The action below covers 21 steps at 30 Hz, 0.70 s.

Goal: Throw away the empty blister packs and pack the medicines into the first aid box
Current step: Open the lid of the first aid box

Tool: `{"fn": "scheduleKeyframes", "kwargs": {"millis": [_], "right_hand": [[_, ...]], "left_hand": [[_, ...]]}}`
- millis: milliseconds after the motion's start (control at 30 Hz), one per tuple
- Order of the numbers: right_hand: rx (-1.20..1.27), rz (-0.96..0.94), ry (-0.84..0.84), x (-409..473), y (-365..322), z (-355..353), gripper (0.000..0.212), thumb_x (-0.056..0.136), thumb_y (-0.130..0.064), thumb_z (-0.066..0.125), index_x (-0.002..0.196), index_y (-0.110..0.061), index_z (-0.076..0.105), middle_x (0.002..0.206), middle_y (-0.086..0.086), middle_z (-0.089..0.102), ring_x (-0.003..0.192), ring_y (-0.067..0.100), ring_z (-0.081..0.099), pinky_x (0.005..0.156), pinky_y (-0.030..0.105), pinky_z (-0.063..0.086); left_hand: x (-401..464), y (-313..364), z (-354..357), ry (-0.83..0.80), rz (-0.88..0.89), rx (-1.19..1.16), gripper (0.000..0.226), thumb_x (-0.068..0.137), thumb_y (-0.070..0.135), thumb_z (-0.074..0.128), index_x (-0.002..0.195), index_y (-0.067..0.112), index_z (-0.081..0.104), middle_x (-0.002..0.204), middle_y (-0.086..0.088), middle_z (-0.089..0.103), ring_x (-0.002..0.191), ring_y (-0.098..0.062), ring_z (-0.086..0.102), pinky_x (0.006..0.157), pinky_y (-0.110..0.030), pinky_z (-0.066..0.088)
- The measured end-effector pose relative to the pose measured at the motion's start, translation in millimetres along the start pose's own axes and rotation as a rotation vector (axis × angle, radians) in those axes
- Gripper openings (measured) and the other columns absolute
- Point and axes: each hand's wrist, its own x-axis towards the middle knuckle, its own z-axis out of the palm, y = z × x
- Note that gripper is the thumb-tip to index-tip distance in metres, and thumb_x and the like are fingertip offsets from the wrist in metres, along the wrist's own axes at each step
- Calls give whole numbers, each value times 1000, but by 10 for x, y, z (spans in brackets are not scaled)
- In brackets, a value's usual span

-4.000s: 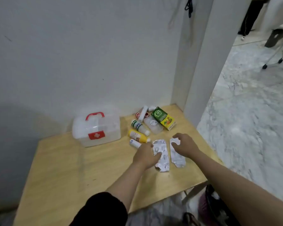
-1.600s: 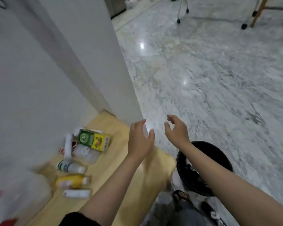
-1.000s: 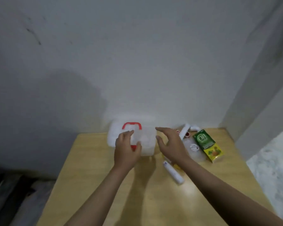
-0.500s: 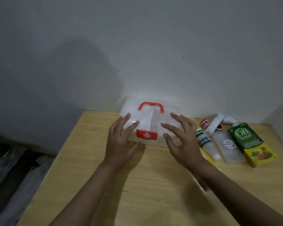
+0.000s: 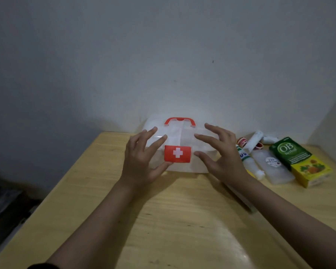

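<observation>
The translucent white plastic first aid box (image 5: 179,150), with its red handle (image 5: 179,120) and red latch plate bearing a white cross (image 5: 177,153), is set on the pale wooden bench (image 5: 173,220) close to the grey wall (image 5: 163,55), straight ahead of the person and squarely between the two hands. Its long axis runs left to right across the view, so one short end is offered to each hand.

The left hand (image 5: 142,158) is spread with fingers apart at the box's left front; its thumb lies at or against the lower left corner of the red latch plate, though firm contact cannot be told. The right hand (image 5: 219,152) is likewise spread and slightly curled just beside the box's right front, its thumb a little apart from the latch plate. Neither hand is closed on anything. Both are about equally near, the left seemingly a touch closer to the latch.

The lid appears shut, so unlatching and lifting it is judged to be the coming move.

The medicines lie to the right of the right hand, near the wall: a white bottle with a green-banded label (image 5: 249,162), a clear flat plastic case (image 5: 273,167), a green and yellow carton (image 5: 301,161) and a white tube with red caps nearby (image 5: 253,141). No blister packs are seen on the bench.
</observation>
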Motion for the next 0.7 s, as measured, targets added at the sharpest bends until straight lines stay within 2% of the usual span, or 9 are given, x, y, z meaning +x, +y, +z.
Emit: {"fn": "scheduleKeyframes", "kwargs": {"millis": [67, 167, 267, 333, 400, 467, 533, 600, 700], "right_hand": [[5, -41, 3, -92, -47, -43, 40, 79, -36, 67, 117, -24, 64, 135, 7, 53, 124, 32, 43, 103, 20, 26], [53, -55, 47, -201, -140, -103, 28, 80, -27, 68, 107, -17, 67, 130, 9, 57, 126, 27, 46, 105, 28, 33], [95, -21, 19, -280, -229, -130, 17, 78, -18, 71, 95, -16, 66, 134, 9, 54, 133, 22, 39, 107, 37, 34], [86, -26, -19, -311, -265, -125, 18, 79, -20, 70, 97, -23, 68, 139, 8, 49, 137, 26, 32, 107, 39, 28], [54, -42, -62, -321, -288, -105, 27, 81, -25, 68, 106, -34, 67, 142, 7, 44, 138, 32, 28, 107, 41, 24], [18, -33, -104, -310, -318, -89, 35, 83, -28, 65, 115, -42, 62, 143, 7, 40, 137, 33, 24, 106, 40, 22], [-17, -19, -115, -284, -345, -81, 37, 84, -30, 64, 118, -43, 60, 141, 8, 40, 134, 32, 25, 105, 38, 21], [-48, -27, -110, -258, -361, -81, 35, 84, -32, 62, 118, -41, 61, 137, 9, 42, 129, 30, 28, 102, 37, 25], [-86, -45, -120, -249, -379, -64, 35, 86, -40, 54, 121, -39, 60, 135, 12, 44, 128, 32, 30, 100, 39, 29]], "left_hand": [[-60, 93, -86, 45, -1, -23, 56, 75, 48, 68, 123, 24, 55, 131, -12, 56, 124, -30, 44, 99, -45, 40], [-98, 231, -196, 76, -63, -71, 42, 79, 47, 65, 110, 18, 67, 120, -11, 62, 120, -31, 50, 96, -46, 43], [-40, 319, -273, 70, -177, -155, 36, 81, 46, 63, 101, 17, 69, 110, -9, 62, 112, -27, 55, 89, -47, 49], [23, 364, -318, 63, -244, -203, 38, 80, 48, 62, 101, 16, 68, 105, -7, 60, 103, -24, 57, 83, -33, 50], [62, 405, -354, 63, -283, -214, 42, 79, 50, 60, 103, 16, 67, 104, -6, 58, 101, -23, 56, 80, -14, 40], [62, 430, -356, 65, -309, -207, 48, 78, 53, 59, 108, 16, 65, 109, -7, 58, 105, -24, 54, 81, -9, 33], [40, 449, -336, 47, -367, -189, 61, 75, 56, 63, 122, 18, 58, 126, -9, 52, 119, -25, 47, 87, -16, 35], [19, 468, -323, -19, -492, -222, 83, 70, 55, 70, 139, 20, 39, 146, -10, 35, 135, -25, 33, 94, -25, 33], [10, 467, -301, -87, -691, -367, 107, 66, 51, 76, 148, 21, 16, 154, -7, 23, 140, -23, 26, 96, -26, 29]]}}
